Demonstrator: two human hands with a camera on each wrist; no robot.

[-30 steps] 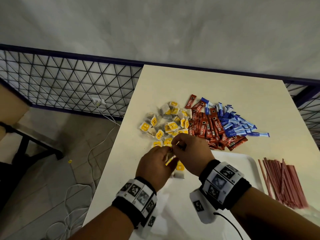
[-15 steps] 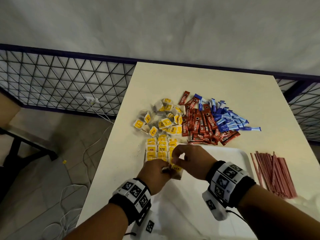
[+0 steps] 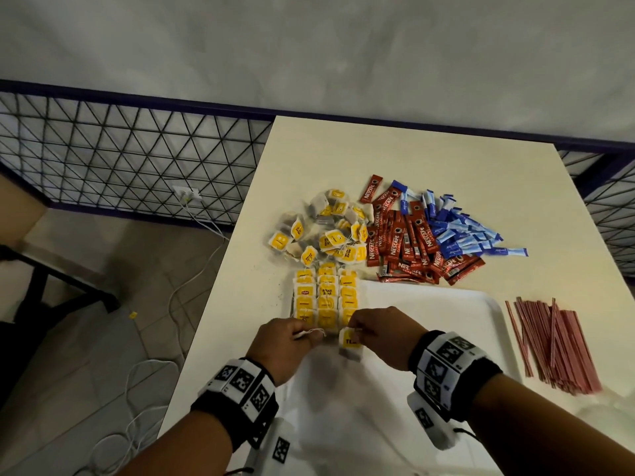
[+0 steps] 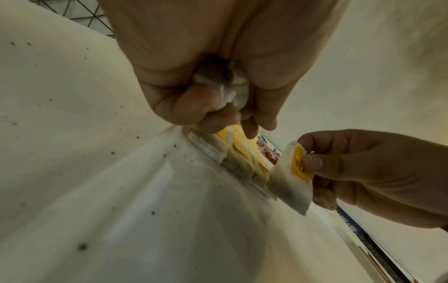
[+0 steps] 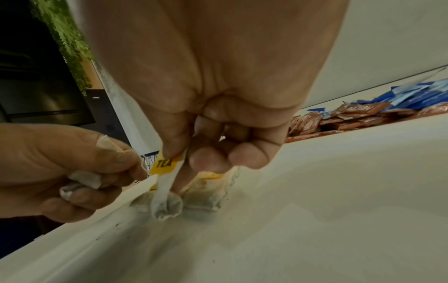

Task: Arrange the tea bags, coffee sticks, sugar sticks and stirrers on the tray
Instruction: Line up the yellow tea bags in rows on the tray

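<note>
Both hands hold tea bags over the tray's left edge.
The right hand (image 3: 379, 333) pinches a yellow-tagged tea bag (image 3: 350, 343) by its top, hanging low centre of frame above the white tray (image 3: 446, 304); the left hand (image 3: 281, 345) is curled around what looks like a crumpled tea bag (image 4: 225, 86).

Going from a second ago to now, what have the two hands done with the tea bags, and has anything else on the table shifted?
The hands drew apart and came nearer. The right hand now pinches one tea bag by its yellow tag over the tray; the left hand grips a crumpled bag. The rows of tea bags, earlier behind the hands, now show. The loose tea bags, coffee sticks, sugar sticks and stirrers lie as before.
</note>
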